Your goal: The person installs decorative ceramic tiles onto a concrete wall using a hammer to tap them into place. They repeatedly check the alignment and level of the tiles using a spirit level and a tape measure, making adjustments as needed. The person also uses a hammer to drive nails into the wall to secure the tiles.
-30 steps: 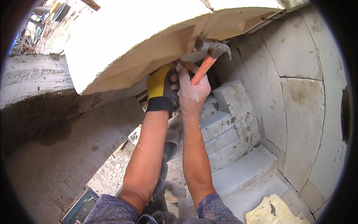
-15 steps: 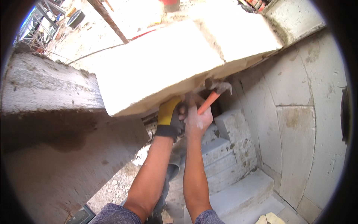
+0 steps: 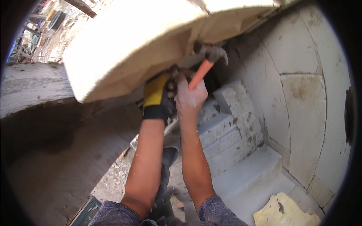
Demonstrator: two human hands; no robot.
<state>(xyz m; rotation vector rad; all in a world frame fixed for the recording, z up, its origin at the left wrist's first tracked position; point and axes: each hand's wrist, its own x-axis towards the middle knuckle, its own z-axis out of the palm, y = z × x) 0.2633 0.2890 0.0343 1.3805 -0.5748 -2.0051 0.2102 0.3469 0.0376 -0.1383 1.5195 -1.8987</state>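
Observation:
Dusty and bare, my right hand is closed around the orange handle of a claw hammer. The hammer's grey metal head is up at the underside of a pale block slab. Close against it on the left is my left hand in a yellow and dark grey work glove. Its bare-looking fingertips are curled in; what they hold, if anything, is hidden in blur and shadow. Both hands are below the slab's front edge.
Pale block steps go down at the right, beside a block wall. A concrete beam runs along the left. A yellowish broken chunk lies at the lower right. A dark tub stands outside, far left.
The view has tilted and shifted, showing more of the slab's underside. Both hands and the hammer appear further up and left in the picture. The right hand still grips the hammer.

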